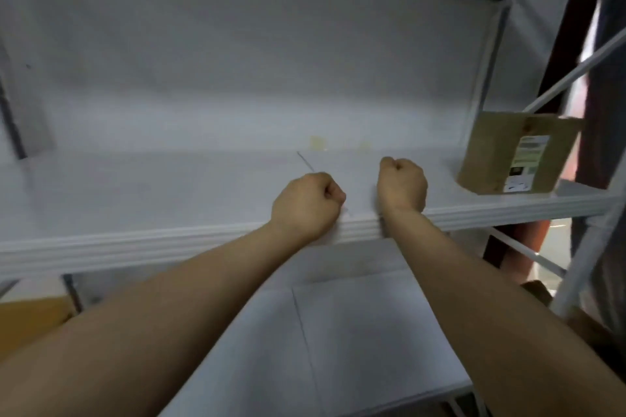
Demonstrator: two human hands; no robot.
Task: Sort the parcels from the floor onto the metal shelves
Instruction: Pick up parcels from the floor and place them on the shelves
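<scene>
Hands [306,205] [402,184] above front shelf edge [169,244]

Plain white wall [237,61] filling the background. Low on the wall, two pale yellowish patches [318,142], blurred. Right of the wall, a dark red-brown post [565,44], slanting. At the wall's left edge, a dark grey strip [12,122].

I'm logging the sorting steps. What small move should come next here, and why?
Probably pull both hands back off the shelf to fetch another parcel: the left hand and right hand are fisted over its front edge, seemingly holding nothing, and one cardboard parcel already stands at its right end.
</scene>
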